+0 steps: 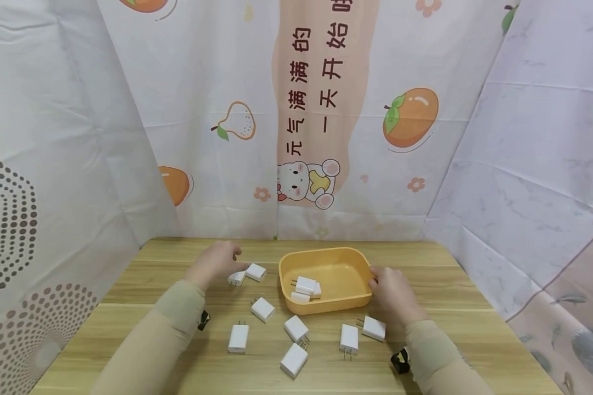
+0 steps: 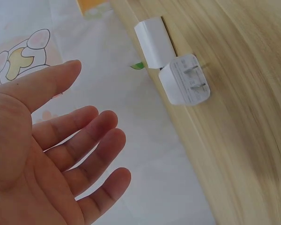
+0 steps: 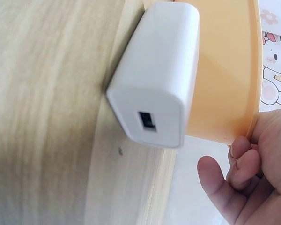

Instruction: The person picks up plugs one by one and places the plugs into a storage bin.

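"Several printed cloths (image 1: 202, 66) hang behind and at both sides. What stands in front of them?"

"One wood-grained table (image 1: 425, 258). On its far half sits a yellow-orange tray (image 1: 326, 305), slightly right of the middle."

"Does anyone have hold of the tray?"

"Yes, the right hand (image 1: 392, 288) grasps its rim at the right end, fingers curled. The left hand (image 1: 219, 258) is free of any grip: its fingers are loose and parted over the table's far left part."

"And the white chargers (image 1: 306, 285)?"

"Three appear to lie in the tray, piled in its near left corner. Eight more are on the table. Two of those lie side by side near the left hand; whether they touch, I cannot tell. Six are scattered to the near side of the tray, some with prongs pointing left, others toward the near edge."

"Any finer detail?"

"In the right wrist view, one charger shows a dark port (image 3: 148, 121) in its end. In the left wrist view, another shows two metal prongs (image 2: 198, 86)."
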`<act>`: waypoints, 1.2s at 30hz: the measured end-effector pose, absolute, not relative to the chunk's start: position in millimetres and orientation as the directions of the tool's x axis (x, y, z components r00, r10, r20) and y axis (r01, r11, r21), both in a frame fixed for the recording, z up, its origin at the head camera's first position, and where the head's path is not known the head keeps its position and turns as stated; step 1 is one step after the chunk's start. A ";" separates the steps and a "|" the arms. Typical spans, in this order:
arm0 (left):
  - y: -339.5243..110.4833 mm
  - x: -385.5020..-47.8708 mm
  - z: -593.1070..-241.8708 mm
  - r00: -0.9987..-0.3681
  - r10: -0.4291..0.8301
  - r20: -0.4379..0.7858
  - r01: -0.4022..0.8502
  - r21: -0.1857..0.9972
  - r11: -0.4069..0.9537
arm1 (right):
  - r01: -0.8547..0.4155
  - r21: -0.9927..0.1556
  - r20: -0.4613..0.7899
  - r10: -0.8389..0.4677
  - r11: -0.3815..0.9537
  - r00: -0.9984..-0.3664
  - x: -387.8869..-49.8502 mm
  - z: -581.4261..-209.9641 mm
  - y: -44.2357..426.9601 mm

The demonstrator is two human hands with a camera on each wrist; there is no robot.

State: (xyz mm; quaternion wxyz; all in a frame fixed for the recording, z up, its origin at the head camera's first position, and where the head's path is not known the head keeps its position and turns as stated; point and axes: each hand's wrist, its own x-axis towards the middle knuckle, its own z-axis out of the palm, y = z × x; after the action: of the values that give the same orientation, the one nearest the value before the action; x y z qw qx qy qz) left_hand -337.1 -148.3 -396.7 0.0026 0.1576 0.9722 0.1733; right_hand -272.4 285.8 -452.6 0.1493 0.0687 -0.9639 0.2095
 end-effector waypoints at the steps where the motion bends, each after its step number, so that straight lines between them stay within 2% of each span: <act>1: -148.8 -336.7 -396.6 -0.950 0.307 0.048 0.305 0.336 0.891 | -0.193 -0.383 0.314 -0.069 0.903 -0.947 -272.5 -452.7 286.2; 15: -147.6 -332.9 -396.9 -0.957 0.291 0.007 0.275 0.346 0.897 | -0.188 -0.387 0.304 -0.068 0.903 -0.950 -271.7 -451.5 287.6; 28: -138.1 -340.1 -417.8 -0.974 0.221 -0.059 0.183 0.378 0.907 | -0.202 -0.380 0.323 -0.076 0.903 -0.943 -271.6 -452.5 287.2; 36: -132.9 -342.9 -426.1 -0.978 0.199 -0.069 0.168 0.314 0.935 | -0.186 -0.385 0.293 -0.071 0.904 -0.954 -271.3 -450.7 287.1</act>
State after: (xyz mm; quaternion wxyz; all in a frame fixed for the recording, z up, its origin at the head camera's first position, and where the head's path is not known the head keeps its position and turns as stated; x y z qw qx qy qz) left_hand -342.9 -132.9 -426.1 0.0499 0.0932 0.9822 0.1550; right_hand -271.3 287.1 -450.7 0.1371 0.0665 -0.9661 0.2086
